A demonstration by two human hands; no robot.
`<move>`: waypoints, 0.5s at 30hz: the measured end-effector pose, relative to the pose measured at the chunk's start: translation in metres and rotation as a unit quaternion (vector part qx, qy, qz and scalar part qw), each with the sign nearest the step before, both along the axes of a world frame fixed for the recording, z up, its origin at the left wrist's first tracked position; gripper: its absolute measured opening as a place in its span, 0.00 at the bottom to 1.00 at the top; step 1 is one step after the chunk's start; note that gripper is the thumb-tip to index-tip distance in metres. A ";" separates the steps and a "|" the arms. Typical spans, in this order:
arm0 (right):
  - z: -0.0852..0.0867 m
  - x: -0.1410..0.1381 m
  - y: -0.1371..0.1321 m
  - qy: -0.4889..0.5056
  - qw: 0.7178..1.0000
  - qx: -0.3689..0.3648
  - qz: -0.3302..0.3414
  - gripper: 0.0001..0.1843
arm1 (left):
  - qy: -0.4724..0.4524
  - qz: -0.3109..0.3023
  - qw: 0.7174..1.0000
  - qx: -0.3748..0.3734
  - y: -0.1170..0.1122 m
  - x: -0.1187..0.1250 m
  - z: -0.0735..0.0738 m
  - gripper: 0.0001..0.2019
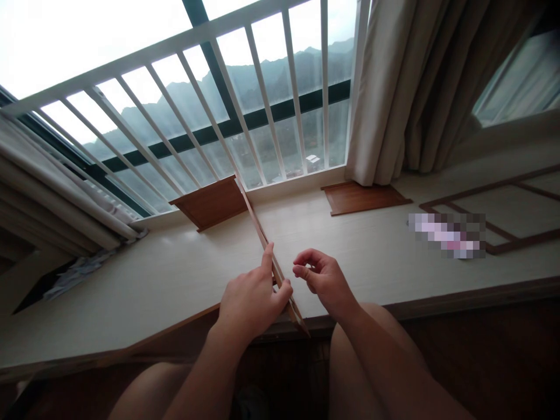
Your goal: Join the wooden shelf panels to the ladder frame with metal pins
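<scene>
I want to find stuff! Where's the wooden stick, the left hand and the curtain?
wooden stick (pixel 256 219), head view, bare middle part.
left hand (pixel 251 303), head view, back of hand.
curtain (pixel 394 87), head view, middle folds.

Reddish-brown wooden panel (pixel 212 202); pale cream sill (pixel 175 274); white railing (pixel 245 87); beige curtain (pixel 406 87); brown frame (pixel 516 233).

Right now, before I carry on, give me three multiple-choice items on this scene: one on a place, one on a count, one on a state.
1. Where does the wooden panel stand?
A. on the ledge, on edge
B. across the knees
C. against the curtain

2. How many flat brown boards lie by the window railing?
A. one
B. two
C. four

3. The right hand is:
A. gripping the panel
B. curled, holding nothing
C. flat on the ledge

Answers:
1 A, the left hand steadies it there.
2 B, one either side.
3 B, its fingers are clear of the panel.
</scene>
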State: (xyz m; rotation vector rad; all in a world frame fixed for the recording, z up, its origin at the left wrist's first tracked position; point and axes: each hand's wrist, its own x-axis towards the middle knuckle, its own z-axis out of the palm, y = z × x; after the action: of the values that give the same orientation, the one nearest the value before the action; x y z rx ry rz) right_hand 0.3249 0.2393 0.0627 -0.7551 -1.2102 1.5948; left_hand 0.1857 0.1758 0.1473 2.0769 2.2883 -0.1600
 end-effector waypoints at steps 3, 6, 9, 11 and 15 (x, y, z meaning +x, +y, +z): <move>0.000 -0.001 -0.003 0.021 1.000 -0.015 -0.018 0.13 | 0.001 0.001 1.000 -0.002 0.000 0.000 0.001 0.35; 0.002 -0.008 -0.004 0.053 0.998 -0.026 -0.028 0.15 | 0.004 0.001 1.000 -0.003 0.001 0.000 0.001 0.35; 0.003 -0.015 -0.007 0.060 0.997 -0.039 -0.021 0.15 | 0.004 0.001 1.000 -0.006 0.001 0.001 0.001 0.35; 0.001 -0.018 -0.009 0.053 0.998 -0.040 -0.021 0.16 | 0.001 0.002 1.000 -0.008 0.001 0.001 0.002 0.35; -0.002 -0.019 -0.008 0.057 0.997 -0.049 -0.010 0.17 | -0.002 0.008 1.000 -0.013 0.001 0.002 0.002 0.36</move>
State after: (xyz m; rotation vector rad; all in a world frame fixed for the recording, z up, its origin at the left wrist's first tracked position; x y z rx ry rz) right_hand 0.3058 0.2309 0.0604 -0.7251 -1.0453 1.6666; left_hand 0.1878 0.1766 0.1498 2.0450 2.2876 -0.1847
